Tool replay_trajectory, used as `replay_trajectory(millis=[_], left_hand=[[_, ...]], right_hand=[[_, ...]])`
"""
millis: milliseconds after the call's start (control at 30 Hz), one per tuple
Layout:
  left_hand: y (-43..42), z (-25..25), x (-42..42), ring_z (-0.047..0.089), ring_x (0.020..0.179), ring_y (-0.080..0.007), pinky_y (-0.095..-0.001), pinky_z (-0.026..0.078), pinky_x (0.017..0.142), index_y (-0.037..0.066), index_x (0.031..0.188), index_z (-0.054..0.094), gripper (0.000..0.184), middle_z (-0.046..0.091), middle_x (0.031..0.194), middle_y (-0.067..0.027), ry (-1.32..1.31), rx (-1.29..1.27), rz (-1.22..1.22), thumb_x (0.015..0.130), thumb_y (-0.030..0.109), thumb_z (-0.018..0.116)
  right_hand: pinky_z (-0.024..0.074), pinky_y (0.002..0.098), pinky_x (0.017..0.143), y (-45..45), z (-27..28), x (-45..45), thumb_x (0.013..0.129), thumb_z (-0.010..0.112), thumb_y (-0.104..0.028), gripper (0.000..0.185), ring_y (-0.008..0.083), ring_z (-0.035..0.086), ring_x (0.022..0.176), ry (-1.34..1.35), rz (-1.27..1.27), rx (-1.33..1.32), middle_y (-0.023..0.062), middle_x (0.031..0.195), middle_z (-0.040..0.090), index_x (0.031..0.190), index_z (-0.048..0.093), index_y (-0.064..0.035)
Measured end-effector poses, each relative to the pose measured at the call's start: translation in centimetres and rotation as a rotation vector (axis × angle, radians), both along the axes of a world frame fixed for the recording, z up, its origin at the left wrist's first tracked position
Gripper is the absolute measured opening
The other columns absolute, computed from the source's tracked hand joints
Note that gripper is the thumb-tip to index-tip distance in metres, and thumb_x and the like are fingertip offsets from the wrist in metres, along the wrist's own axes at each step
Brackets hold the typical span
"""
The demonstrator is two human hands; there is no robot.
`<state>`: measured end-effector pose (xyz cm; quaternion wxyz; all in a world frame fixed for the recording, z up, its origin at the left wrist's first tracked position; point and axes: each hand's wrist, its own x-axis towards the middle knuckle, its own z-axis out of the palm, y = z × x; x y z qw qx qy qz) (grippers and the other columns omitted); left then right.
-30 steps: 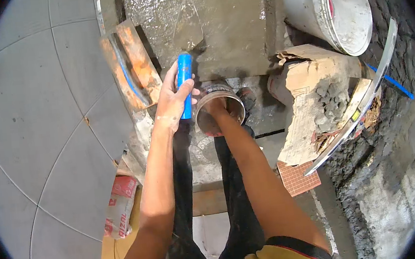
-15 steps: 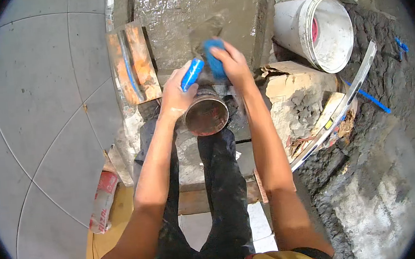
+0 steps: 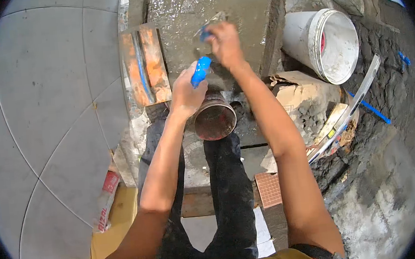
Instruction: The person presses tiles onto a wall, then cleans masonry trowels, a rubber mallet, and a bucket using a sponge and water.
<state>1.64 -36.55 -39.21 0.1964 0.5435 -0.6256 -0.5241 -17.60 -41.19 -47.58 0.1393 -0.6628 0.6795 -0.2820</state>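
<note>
My left hand (image 3: 188, 92) is wrapped round the blue handle (image 3: 201, 72) of a trowel. The trowel's blade (image 3: 217, 18) is thin and partly hidden, pointing away over wet grey cement (image 3: 180, 38). Against the blade, my right hand (image 3: 225, 43) presses a blue sponge (image 3: 204, 33), mostly covered by the fingers and blurred. Just below my hands stands a round open container (image 3: 215, 122) with a dark, wet inside, between my legs.
An orange-stained wooden float (image 3: 145, 65) lies at the left. At the right are a white bucket (image 3: 337, 46) on its side, torn cardboard (image 3: 293, 92), a level (image 3: 346, 112), and a small tile (image 3: 269, 189). A red-and-white bag (image 3: 107, 200) is at lower left.
My right hand has come out of the container with the blue sponge and moved up to the trowel blade. My left hand has tilted the trowel to the right.
</note>
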Motion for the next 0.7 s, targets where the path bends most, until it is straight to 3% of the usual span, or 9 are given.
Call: replay_trajectory(millis=[100,200,267,367,433,467,533,600,700], left_hand=[[-0.5,0.5,0.7,0.061,0.108,-0.0418,-0.0425,0.048,0.094,-0.003,0.134,0.055,0.055,0.064,0.114,-0.0254,-0.034,0.078,-0.075,0.081,0.007,0.067],[0.0,0.8,-0.2,0.061,0.109,-0.0437,-0.0426,0.048,0.096,-0.004,0.136,0.052,0.055,0.064,0.114,-0.0268,-0.030,-0.006,-0.097,0.084,0.009,0.065],[0.0,1.1,-0.3,0.061,0.110,-0.0428,-0.0420,0.047,0.097,-0.004,0.138,0.051,0.055,0.064,0.114,-0.0269,-0.001,0.095,-0.068,0.087,0.011,0.063],[-0.8,1.9,-0.7,0.064,0.106,-0.0373,-0.0399,0.048,0.095,-0.003,0.142,0.047,0.056,0.066,0.110,-0.0248,0.099,0.426,0.051,0.091,0.015,0.061],[-1.9,3.6,-1.0,0.068,0.093,-0.0303,-0.0375,0.053,0.085,-0.001,0.145,0.043,0.059,0.068,0.104,-0.0199,0.211,0.692,0.156,0.093,0.019,0.061],[-1.6,3.5,-1.2,0.052,0.061,-0.0080,-0.0237,0.046,0.051,0.009,0.152,0.038,0.061,0.057,0.085,0.0002,0.242,0.612,0.148,0.096,0.019,0.061],[-0.4,0.8,-1.4,0.051,0.060,-0.0074,-0.0235,0.046,0.051,0.009,0.152,0.039,0.060,0.056,0.084,0.0006,0.125,0.391,0.086,0.096,0.020,0.060],[-0.8,1.4,-1.6,0.053,0.061,-0.0085,-0.0248,0.046,0.050,0.010,0.152,0.037,0.059,0.057,0.085,-0.0014,0.080,0.363,0.098,0.097,0.020,0.058],[-1.2,2.7,-2.1,0.058,0.063,-0.0120,-0.0275,0.047,0.050,0.011,0.154,0.032,0.061,0.063,0.090,-0.0056,0.220,0.630,0.257,0.098,0.021,0.054]], right_hand=[[0.0497,0.0457,0.087,0.8,0.3,-1.0,0.079,0.073,-0.011,0.027,0.0372,0.060,0.099,-0.092,0.145,0.090,0.0153,0.103,0.065,0.105,0.071,-0.0093],[0.0480,0.0457,0.092,-2.7,-0.5,-5.0,0.083,0.072,-0.013,0.030,0.0379,0.060,0.102,0.160,-0.225,0.107,0.0211,0.109,0.063,0.109,0.066,0.0009],[0.0470,0.0445,0.093,-4.8,-1.1,-6.9,0.085,0.072,-0.016,0.032,0.0374,0.060,0.103,-0.042,-0.490,0.069,0.0228,0.110,0.062,0.108,0.065,0.0053],[0.0475,0.0438,0.091,-4.1,0.8,-6.3,0.085,0.073,-0.019,0.034,0.0370,0.061,0.101,-0.259,-0.576,-0.012,0.0210,0.108,0.064,0.109,0.066,0.0033],[0.0487,0.0444,0.088,-2.1,2.7,-4.0,0.083,0.076,-0.023,0.033,0.0374,0.063,0.095,-0.254,-0.397,-0.029,0.0191,0.102,0.067,0.105,0.070,-0.0002],[0.0481,0.0436,0.089,-1.1,3.6,-2.8,0.081,0.076,-0.022,0.030,0.0370,0.061,0.096,-0.247,-0.297,0.019,0.0195,0.102,0.065,0.104,0.072,-0.0026],[0.0464,0.0444,0.090,1.2,3.7,-0.6,0.081,0.073,-0.014,0.026,0.0364,0.054,0.101,-0.136,-0.146,0.041,0.0180,0.102,0.058,0.106,0.073,-0.0055],[0.0464,0.0458,0.089,3.3,3.9,1.3,0.081,0.071,-0.012,0.025,0.0378,0.054,0.101,-0.211,-0.093,0.098,0.0176,0.101,0.058,0.105,0.072,-0.0048],[0.0480,0.0458,0.088,6.5,4.1,1.8,0.080,0.073,-0.011,0.029,0.0393,0.058,0.096,-0.354,-0.170,0.304,0.0165,0.098,0.062,0.108,0.071,-0.0048]])
